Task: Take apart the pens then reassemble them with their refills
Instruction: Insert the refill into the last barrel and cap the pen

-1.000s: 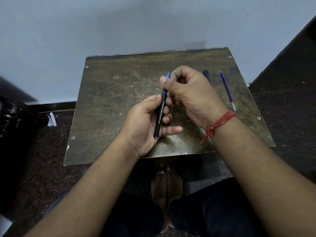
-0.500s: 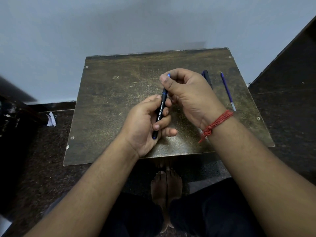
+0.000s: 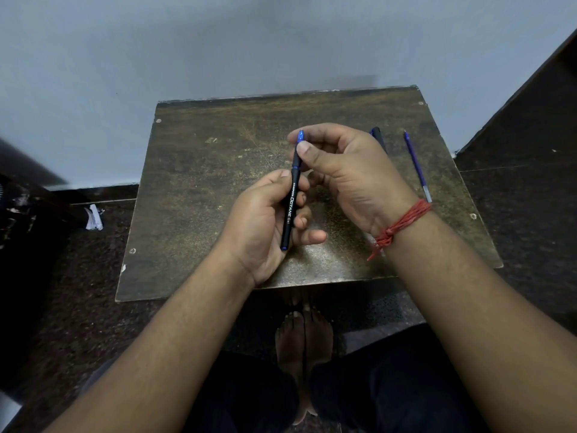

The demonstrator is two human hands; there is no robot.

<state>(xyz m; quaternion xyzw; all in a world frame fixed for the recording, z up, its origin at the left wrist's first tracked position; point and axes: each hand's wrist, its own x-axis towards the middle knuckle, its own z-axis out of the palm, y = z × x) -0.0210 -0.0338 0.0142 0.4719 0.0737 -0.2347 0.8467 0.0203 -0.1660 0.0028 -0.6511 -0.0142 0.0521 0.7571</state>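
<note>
**Pen held between both hands above the counter**

Since a moment ago, my right hand (image 3: pixel 349 176) has eased its curl a little and the blue tip section of the pen shows more plainly between thumb and forefinger; the left hand has barely shifted.

From largest to smallest: a pale wall fills the top of the view, and dark speckled floor (image 3: pixel 78 307) surrounds everything below it. Against the wall stands the counter (image 3: pixel 203 189) — a worn, brown, scratched board with screws at its corners. My two forearms reach in from the bottom edge, dark trousers and my bare feet (image 3: pixel 304 345) visible between them under the near edge of the counter.

My left hand (image 3: pixel 265 223) grips the pen (image 3: pixel 289 210) round its black barrel, thumb on top, fingers curled beneath; the barrel reads "Octane Gel" and runs nearly upright in the view, its blue end cap at my palm. My right hand pinches the blue upper end of the same pen between thumb and forefinger, the other fingers loosely curled. A red thread band (image 3: pixel 399 226) is tied round my right wrist.

Lying on the counter to the right — well apart from my hands — is a blue refill (image 3: pixel 418 167), and just beside my right hand a dark pen part (image 3: pixel 377 137), mostly hidden behind the knuckles. A scrap of white paper (image 3: pixel 93 217) lies on the floor at left.
</note>
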